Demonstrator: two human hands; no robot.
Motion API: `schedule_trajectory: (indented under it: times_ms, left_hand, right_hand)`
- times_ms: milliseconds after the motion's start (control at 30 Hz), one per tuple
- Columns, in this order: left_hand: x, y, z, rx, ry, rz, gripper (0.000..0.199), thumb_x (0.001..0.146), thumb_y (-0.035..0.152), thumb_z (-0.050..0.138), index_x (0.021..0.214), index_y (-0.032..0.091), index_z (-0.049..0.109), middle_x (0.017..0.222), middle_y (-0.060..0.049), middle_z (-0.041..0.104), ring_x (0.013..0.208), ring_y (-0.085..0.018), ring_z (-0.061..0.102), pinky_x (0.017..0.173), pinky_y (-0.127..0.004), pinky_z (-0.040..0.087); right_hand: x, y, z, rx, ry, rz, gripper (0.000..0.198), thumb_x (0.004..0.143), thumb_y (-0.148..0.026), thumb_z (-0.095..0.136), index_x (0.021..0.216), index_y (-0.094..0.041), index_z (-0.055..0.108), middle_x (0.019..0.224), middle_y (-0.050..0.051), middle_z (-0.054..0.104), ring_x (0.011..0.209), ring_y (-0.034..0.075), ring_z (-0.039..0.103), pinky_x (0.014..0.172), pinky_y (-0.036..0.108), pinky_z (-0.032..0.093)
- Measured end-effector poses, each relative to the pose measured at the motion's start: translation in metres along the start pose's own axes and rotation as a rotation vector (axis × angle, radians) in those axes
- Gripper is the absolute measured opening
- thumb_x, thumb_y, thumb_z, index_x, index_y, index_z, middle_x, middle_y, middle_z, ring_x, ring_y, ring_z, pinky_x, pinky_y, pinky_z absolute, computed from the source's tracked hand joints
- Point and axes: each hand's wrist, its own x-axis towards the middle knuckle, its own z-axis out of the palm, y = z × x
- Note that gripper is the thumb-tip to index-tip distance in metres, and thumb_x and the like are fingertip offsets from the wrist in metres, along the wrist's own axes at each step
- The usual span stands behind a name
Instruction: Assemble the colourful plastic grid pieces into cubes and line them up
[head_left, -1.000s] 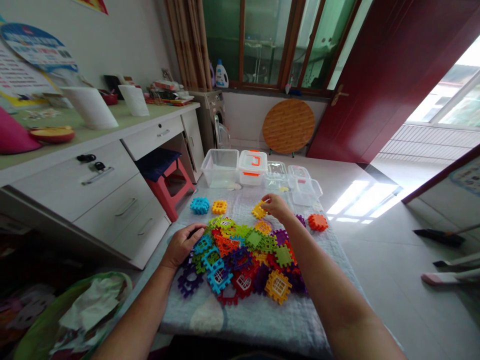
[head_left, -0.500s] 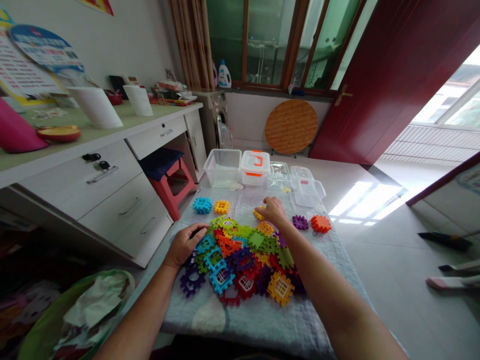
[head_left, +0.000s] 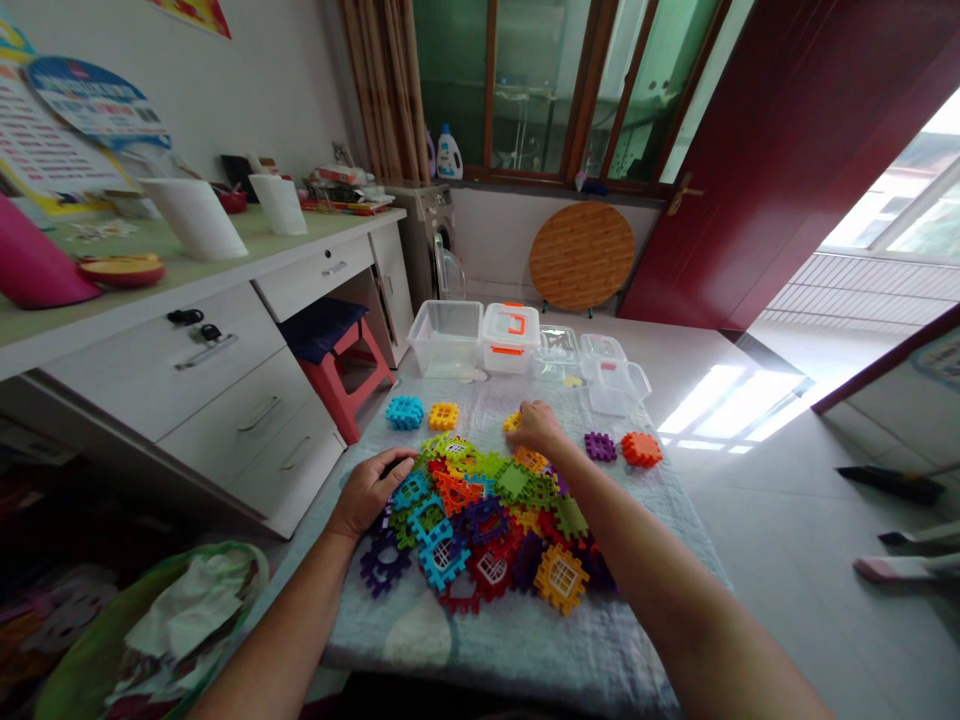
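My right hand (head_left: 537, 426) is at the far side of the pile, its fingers closed on a yellow building block (head_left: 512, 422) that shows at its left. My left hand (head_left: 372, 490) lies at the left edge of the pile, thumb and fingers apart, touching its side and gripping nothing I can see. The heap of square toothed building blocks (head_left: 487, 518) mixes green, blue, red, orange, purple and yellow pieces, some with white window grilles. Behind it sit a blue block stack (head_left: 405, 412), a yellow block (head_left: 443, 416), a purple block (head_left: 600, 446) and an orange block stack (head_left: 641, 449).
Along the table's far edge stand an uncovered clear bin (head_left: 447, 340), a lidded clear box with orange clips (head_left: 511, 340), a clear lid (head_left: 557, 350) and a small clear container (head_left: 616, 385). A cloth (head_left: 420, 640) covers the table. A red stool (head_left: 349, 385) stands at left.
My right hand has moved slightly left, and its fingers have curled more over the yellow block. My left hand has stayed in place.
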Motion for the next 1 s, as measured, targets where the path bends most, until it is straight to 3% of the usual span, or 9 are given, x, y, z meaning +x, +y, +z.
schedule_trajectory:
  times_ms: [233,433,800,1000]
  left_hand:
    - [0.000,-0.001,0.001,-0.012,0.008,-0.008,0.049,0.084,0.058,0.054,0.103,0.018,0.073,0.103,-0.007,0.076,0.099,-0.028,0.068,0.092,-0.037,0.052]
    - [-0.001,0.000,0.000,-0.041,-0.012,-0.001,0.048,0.085,0.059,0.054,0.103,0.019,0.073,0.101,-0.006,0.076,0.096,-0.027,0.069,0.093,-0.038,0.052]
    - [-0.001,0.000,0.000,-0.023,0.007,0.021,0.045,0.086,0.055,0.054,0.103,0.019,0.074,0.104,-0.006,0.076,0.101,-0.027,0.069,0.094,-0.035,0.051]
    - [-0.001,0.002,-0.001,-0.014,0.005,0.015,0.045,0.086,0.055,0.054,0.103,0.019,0.074,0.105,-0.006,0.076,0.101,-0.027,0.068,0.094,-0.036,0.051]
  right_hand:
    - [0.029,-0.058,-0.007,0.051,0.036,-0.295,0.054,0.074,-0.035,0.072,0.122,-0.016,0.057,0.121,0.011,0.058,0.110,0.024,0.053,0.095,0.031,0.042]
    - [0.048,-0.100,0.000,0.049,0.003,-0.382,0.054,0.071,-0.035,0.075,0.120,-0.017,0.059,0.121,0.013,0.057,0.109,0.026,0.055,0.092,0.034,0.045]
    - [0.054,-0.108,0.021,0.036,-0.026,-0.362,0.069,0.069,-0.047,0.076,0.125,-0.014,0.054,0.126,0.018,0.057,0.115,0.031,0.055,0.093,0.038,0.045]
    - [0.055,-0.108,0.027,0.050,-0.059,-0.369,0.055,0.072,-0.034,0.075,0.119,-0.013,0.054,0.117,0.016,0.065,0.104,0.027,0.062,0.087,0.034,0.046]
